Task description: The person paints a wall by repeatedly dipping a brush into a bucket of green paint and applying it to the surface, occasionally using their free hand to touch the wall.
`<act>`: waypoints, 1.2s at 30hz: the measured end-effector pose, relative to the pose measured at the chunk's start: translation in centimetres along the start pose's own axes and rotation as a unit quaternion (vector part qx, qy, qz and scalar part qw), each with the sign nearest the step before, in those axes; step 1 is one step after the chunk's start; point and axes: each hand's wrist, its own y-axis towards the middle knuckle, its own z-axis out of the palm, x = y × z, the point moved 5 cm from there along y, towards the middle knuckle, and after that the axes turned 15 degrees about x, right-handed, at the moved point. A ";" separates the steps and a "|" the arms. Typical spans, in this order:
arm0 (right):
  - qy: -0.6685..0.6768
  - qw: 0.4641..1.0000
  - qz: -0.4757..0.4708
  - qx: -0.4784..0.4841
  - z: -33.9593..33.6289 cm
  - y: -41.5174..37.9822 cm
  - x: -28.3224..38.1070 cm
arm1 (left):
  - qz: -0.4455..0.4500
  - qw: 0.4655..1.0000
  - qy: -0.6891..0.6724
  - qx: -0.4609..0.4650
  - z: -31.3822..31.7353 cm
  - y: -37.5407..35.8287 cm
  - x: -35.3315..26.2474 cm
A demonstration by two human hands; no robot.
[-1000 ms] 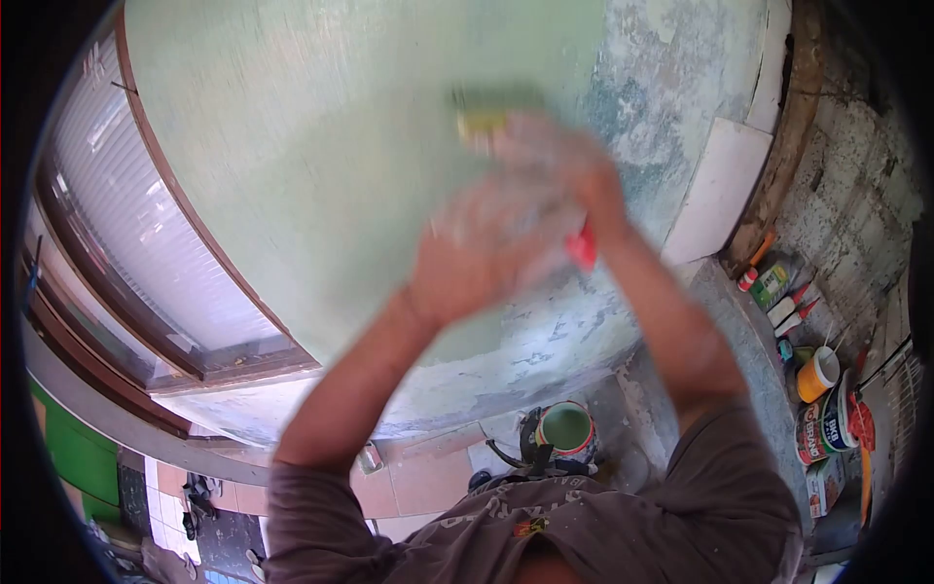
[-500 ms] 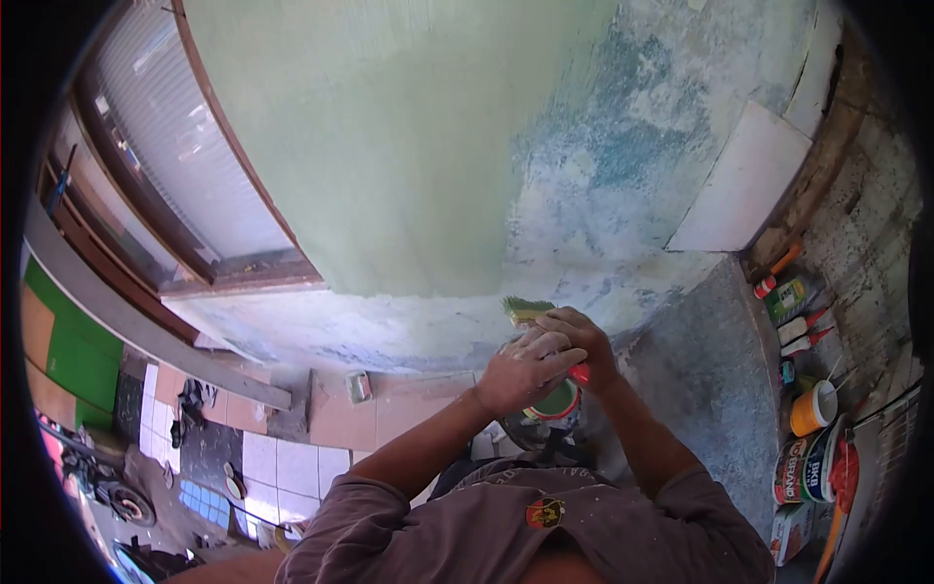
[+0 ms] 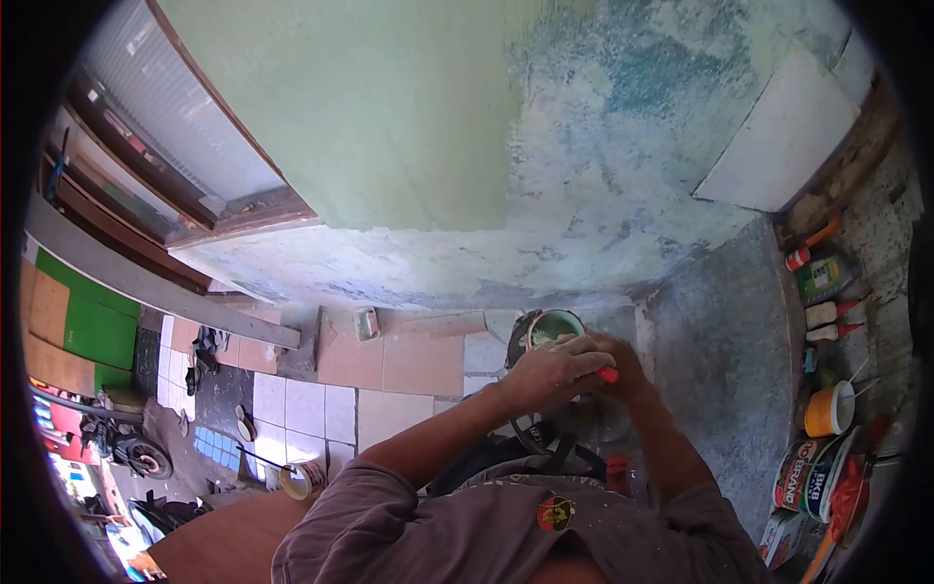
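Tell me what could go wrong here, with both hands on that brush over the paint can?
Paint could drip: both the left hand and the right hand hold the red-handled brush over the green paint can, right above the tiled floor.
The can might tip if knocked; what it stands on is hard to make out.
Tins and bottles crowd the ledge at the right, so an elbow could perhaps catch them.

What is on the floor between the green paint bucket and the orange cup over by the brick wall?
In the head view, only bare grey cement floor lies between the paint bucket and the orange cup; bottles and cans sit beyond, against the brick wall.
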 end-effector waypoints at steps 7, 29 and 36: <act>0.135 0.989 0.055 -0.031 4.3 -1.7 -4.4 | -0.056 0.994 -0.040 0.082 2.5 0.7 3.8; 0.213 0.900 0.270 -0.269 10.3 -2.1 -16.0 | -0.364 0.919 -0.099 -0.115 14.6 -6.4 33.3; 0.154 0.926 0.273 -0.213 11.9 0.4 -18.9 | -0.418 0.889 -0.182 -0.044 17.4 -4.9 34.1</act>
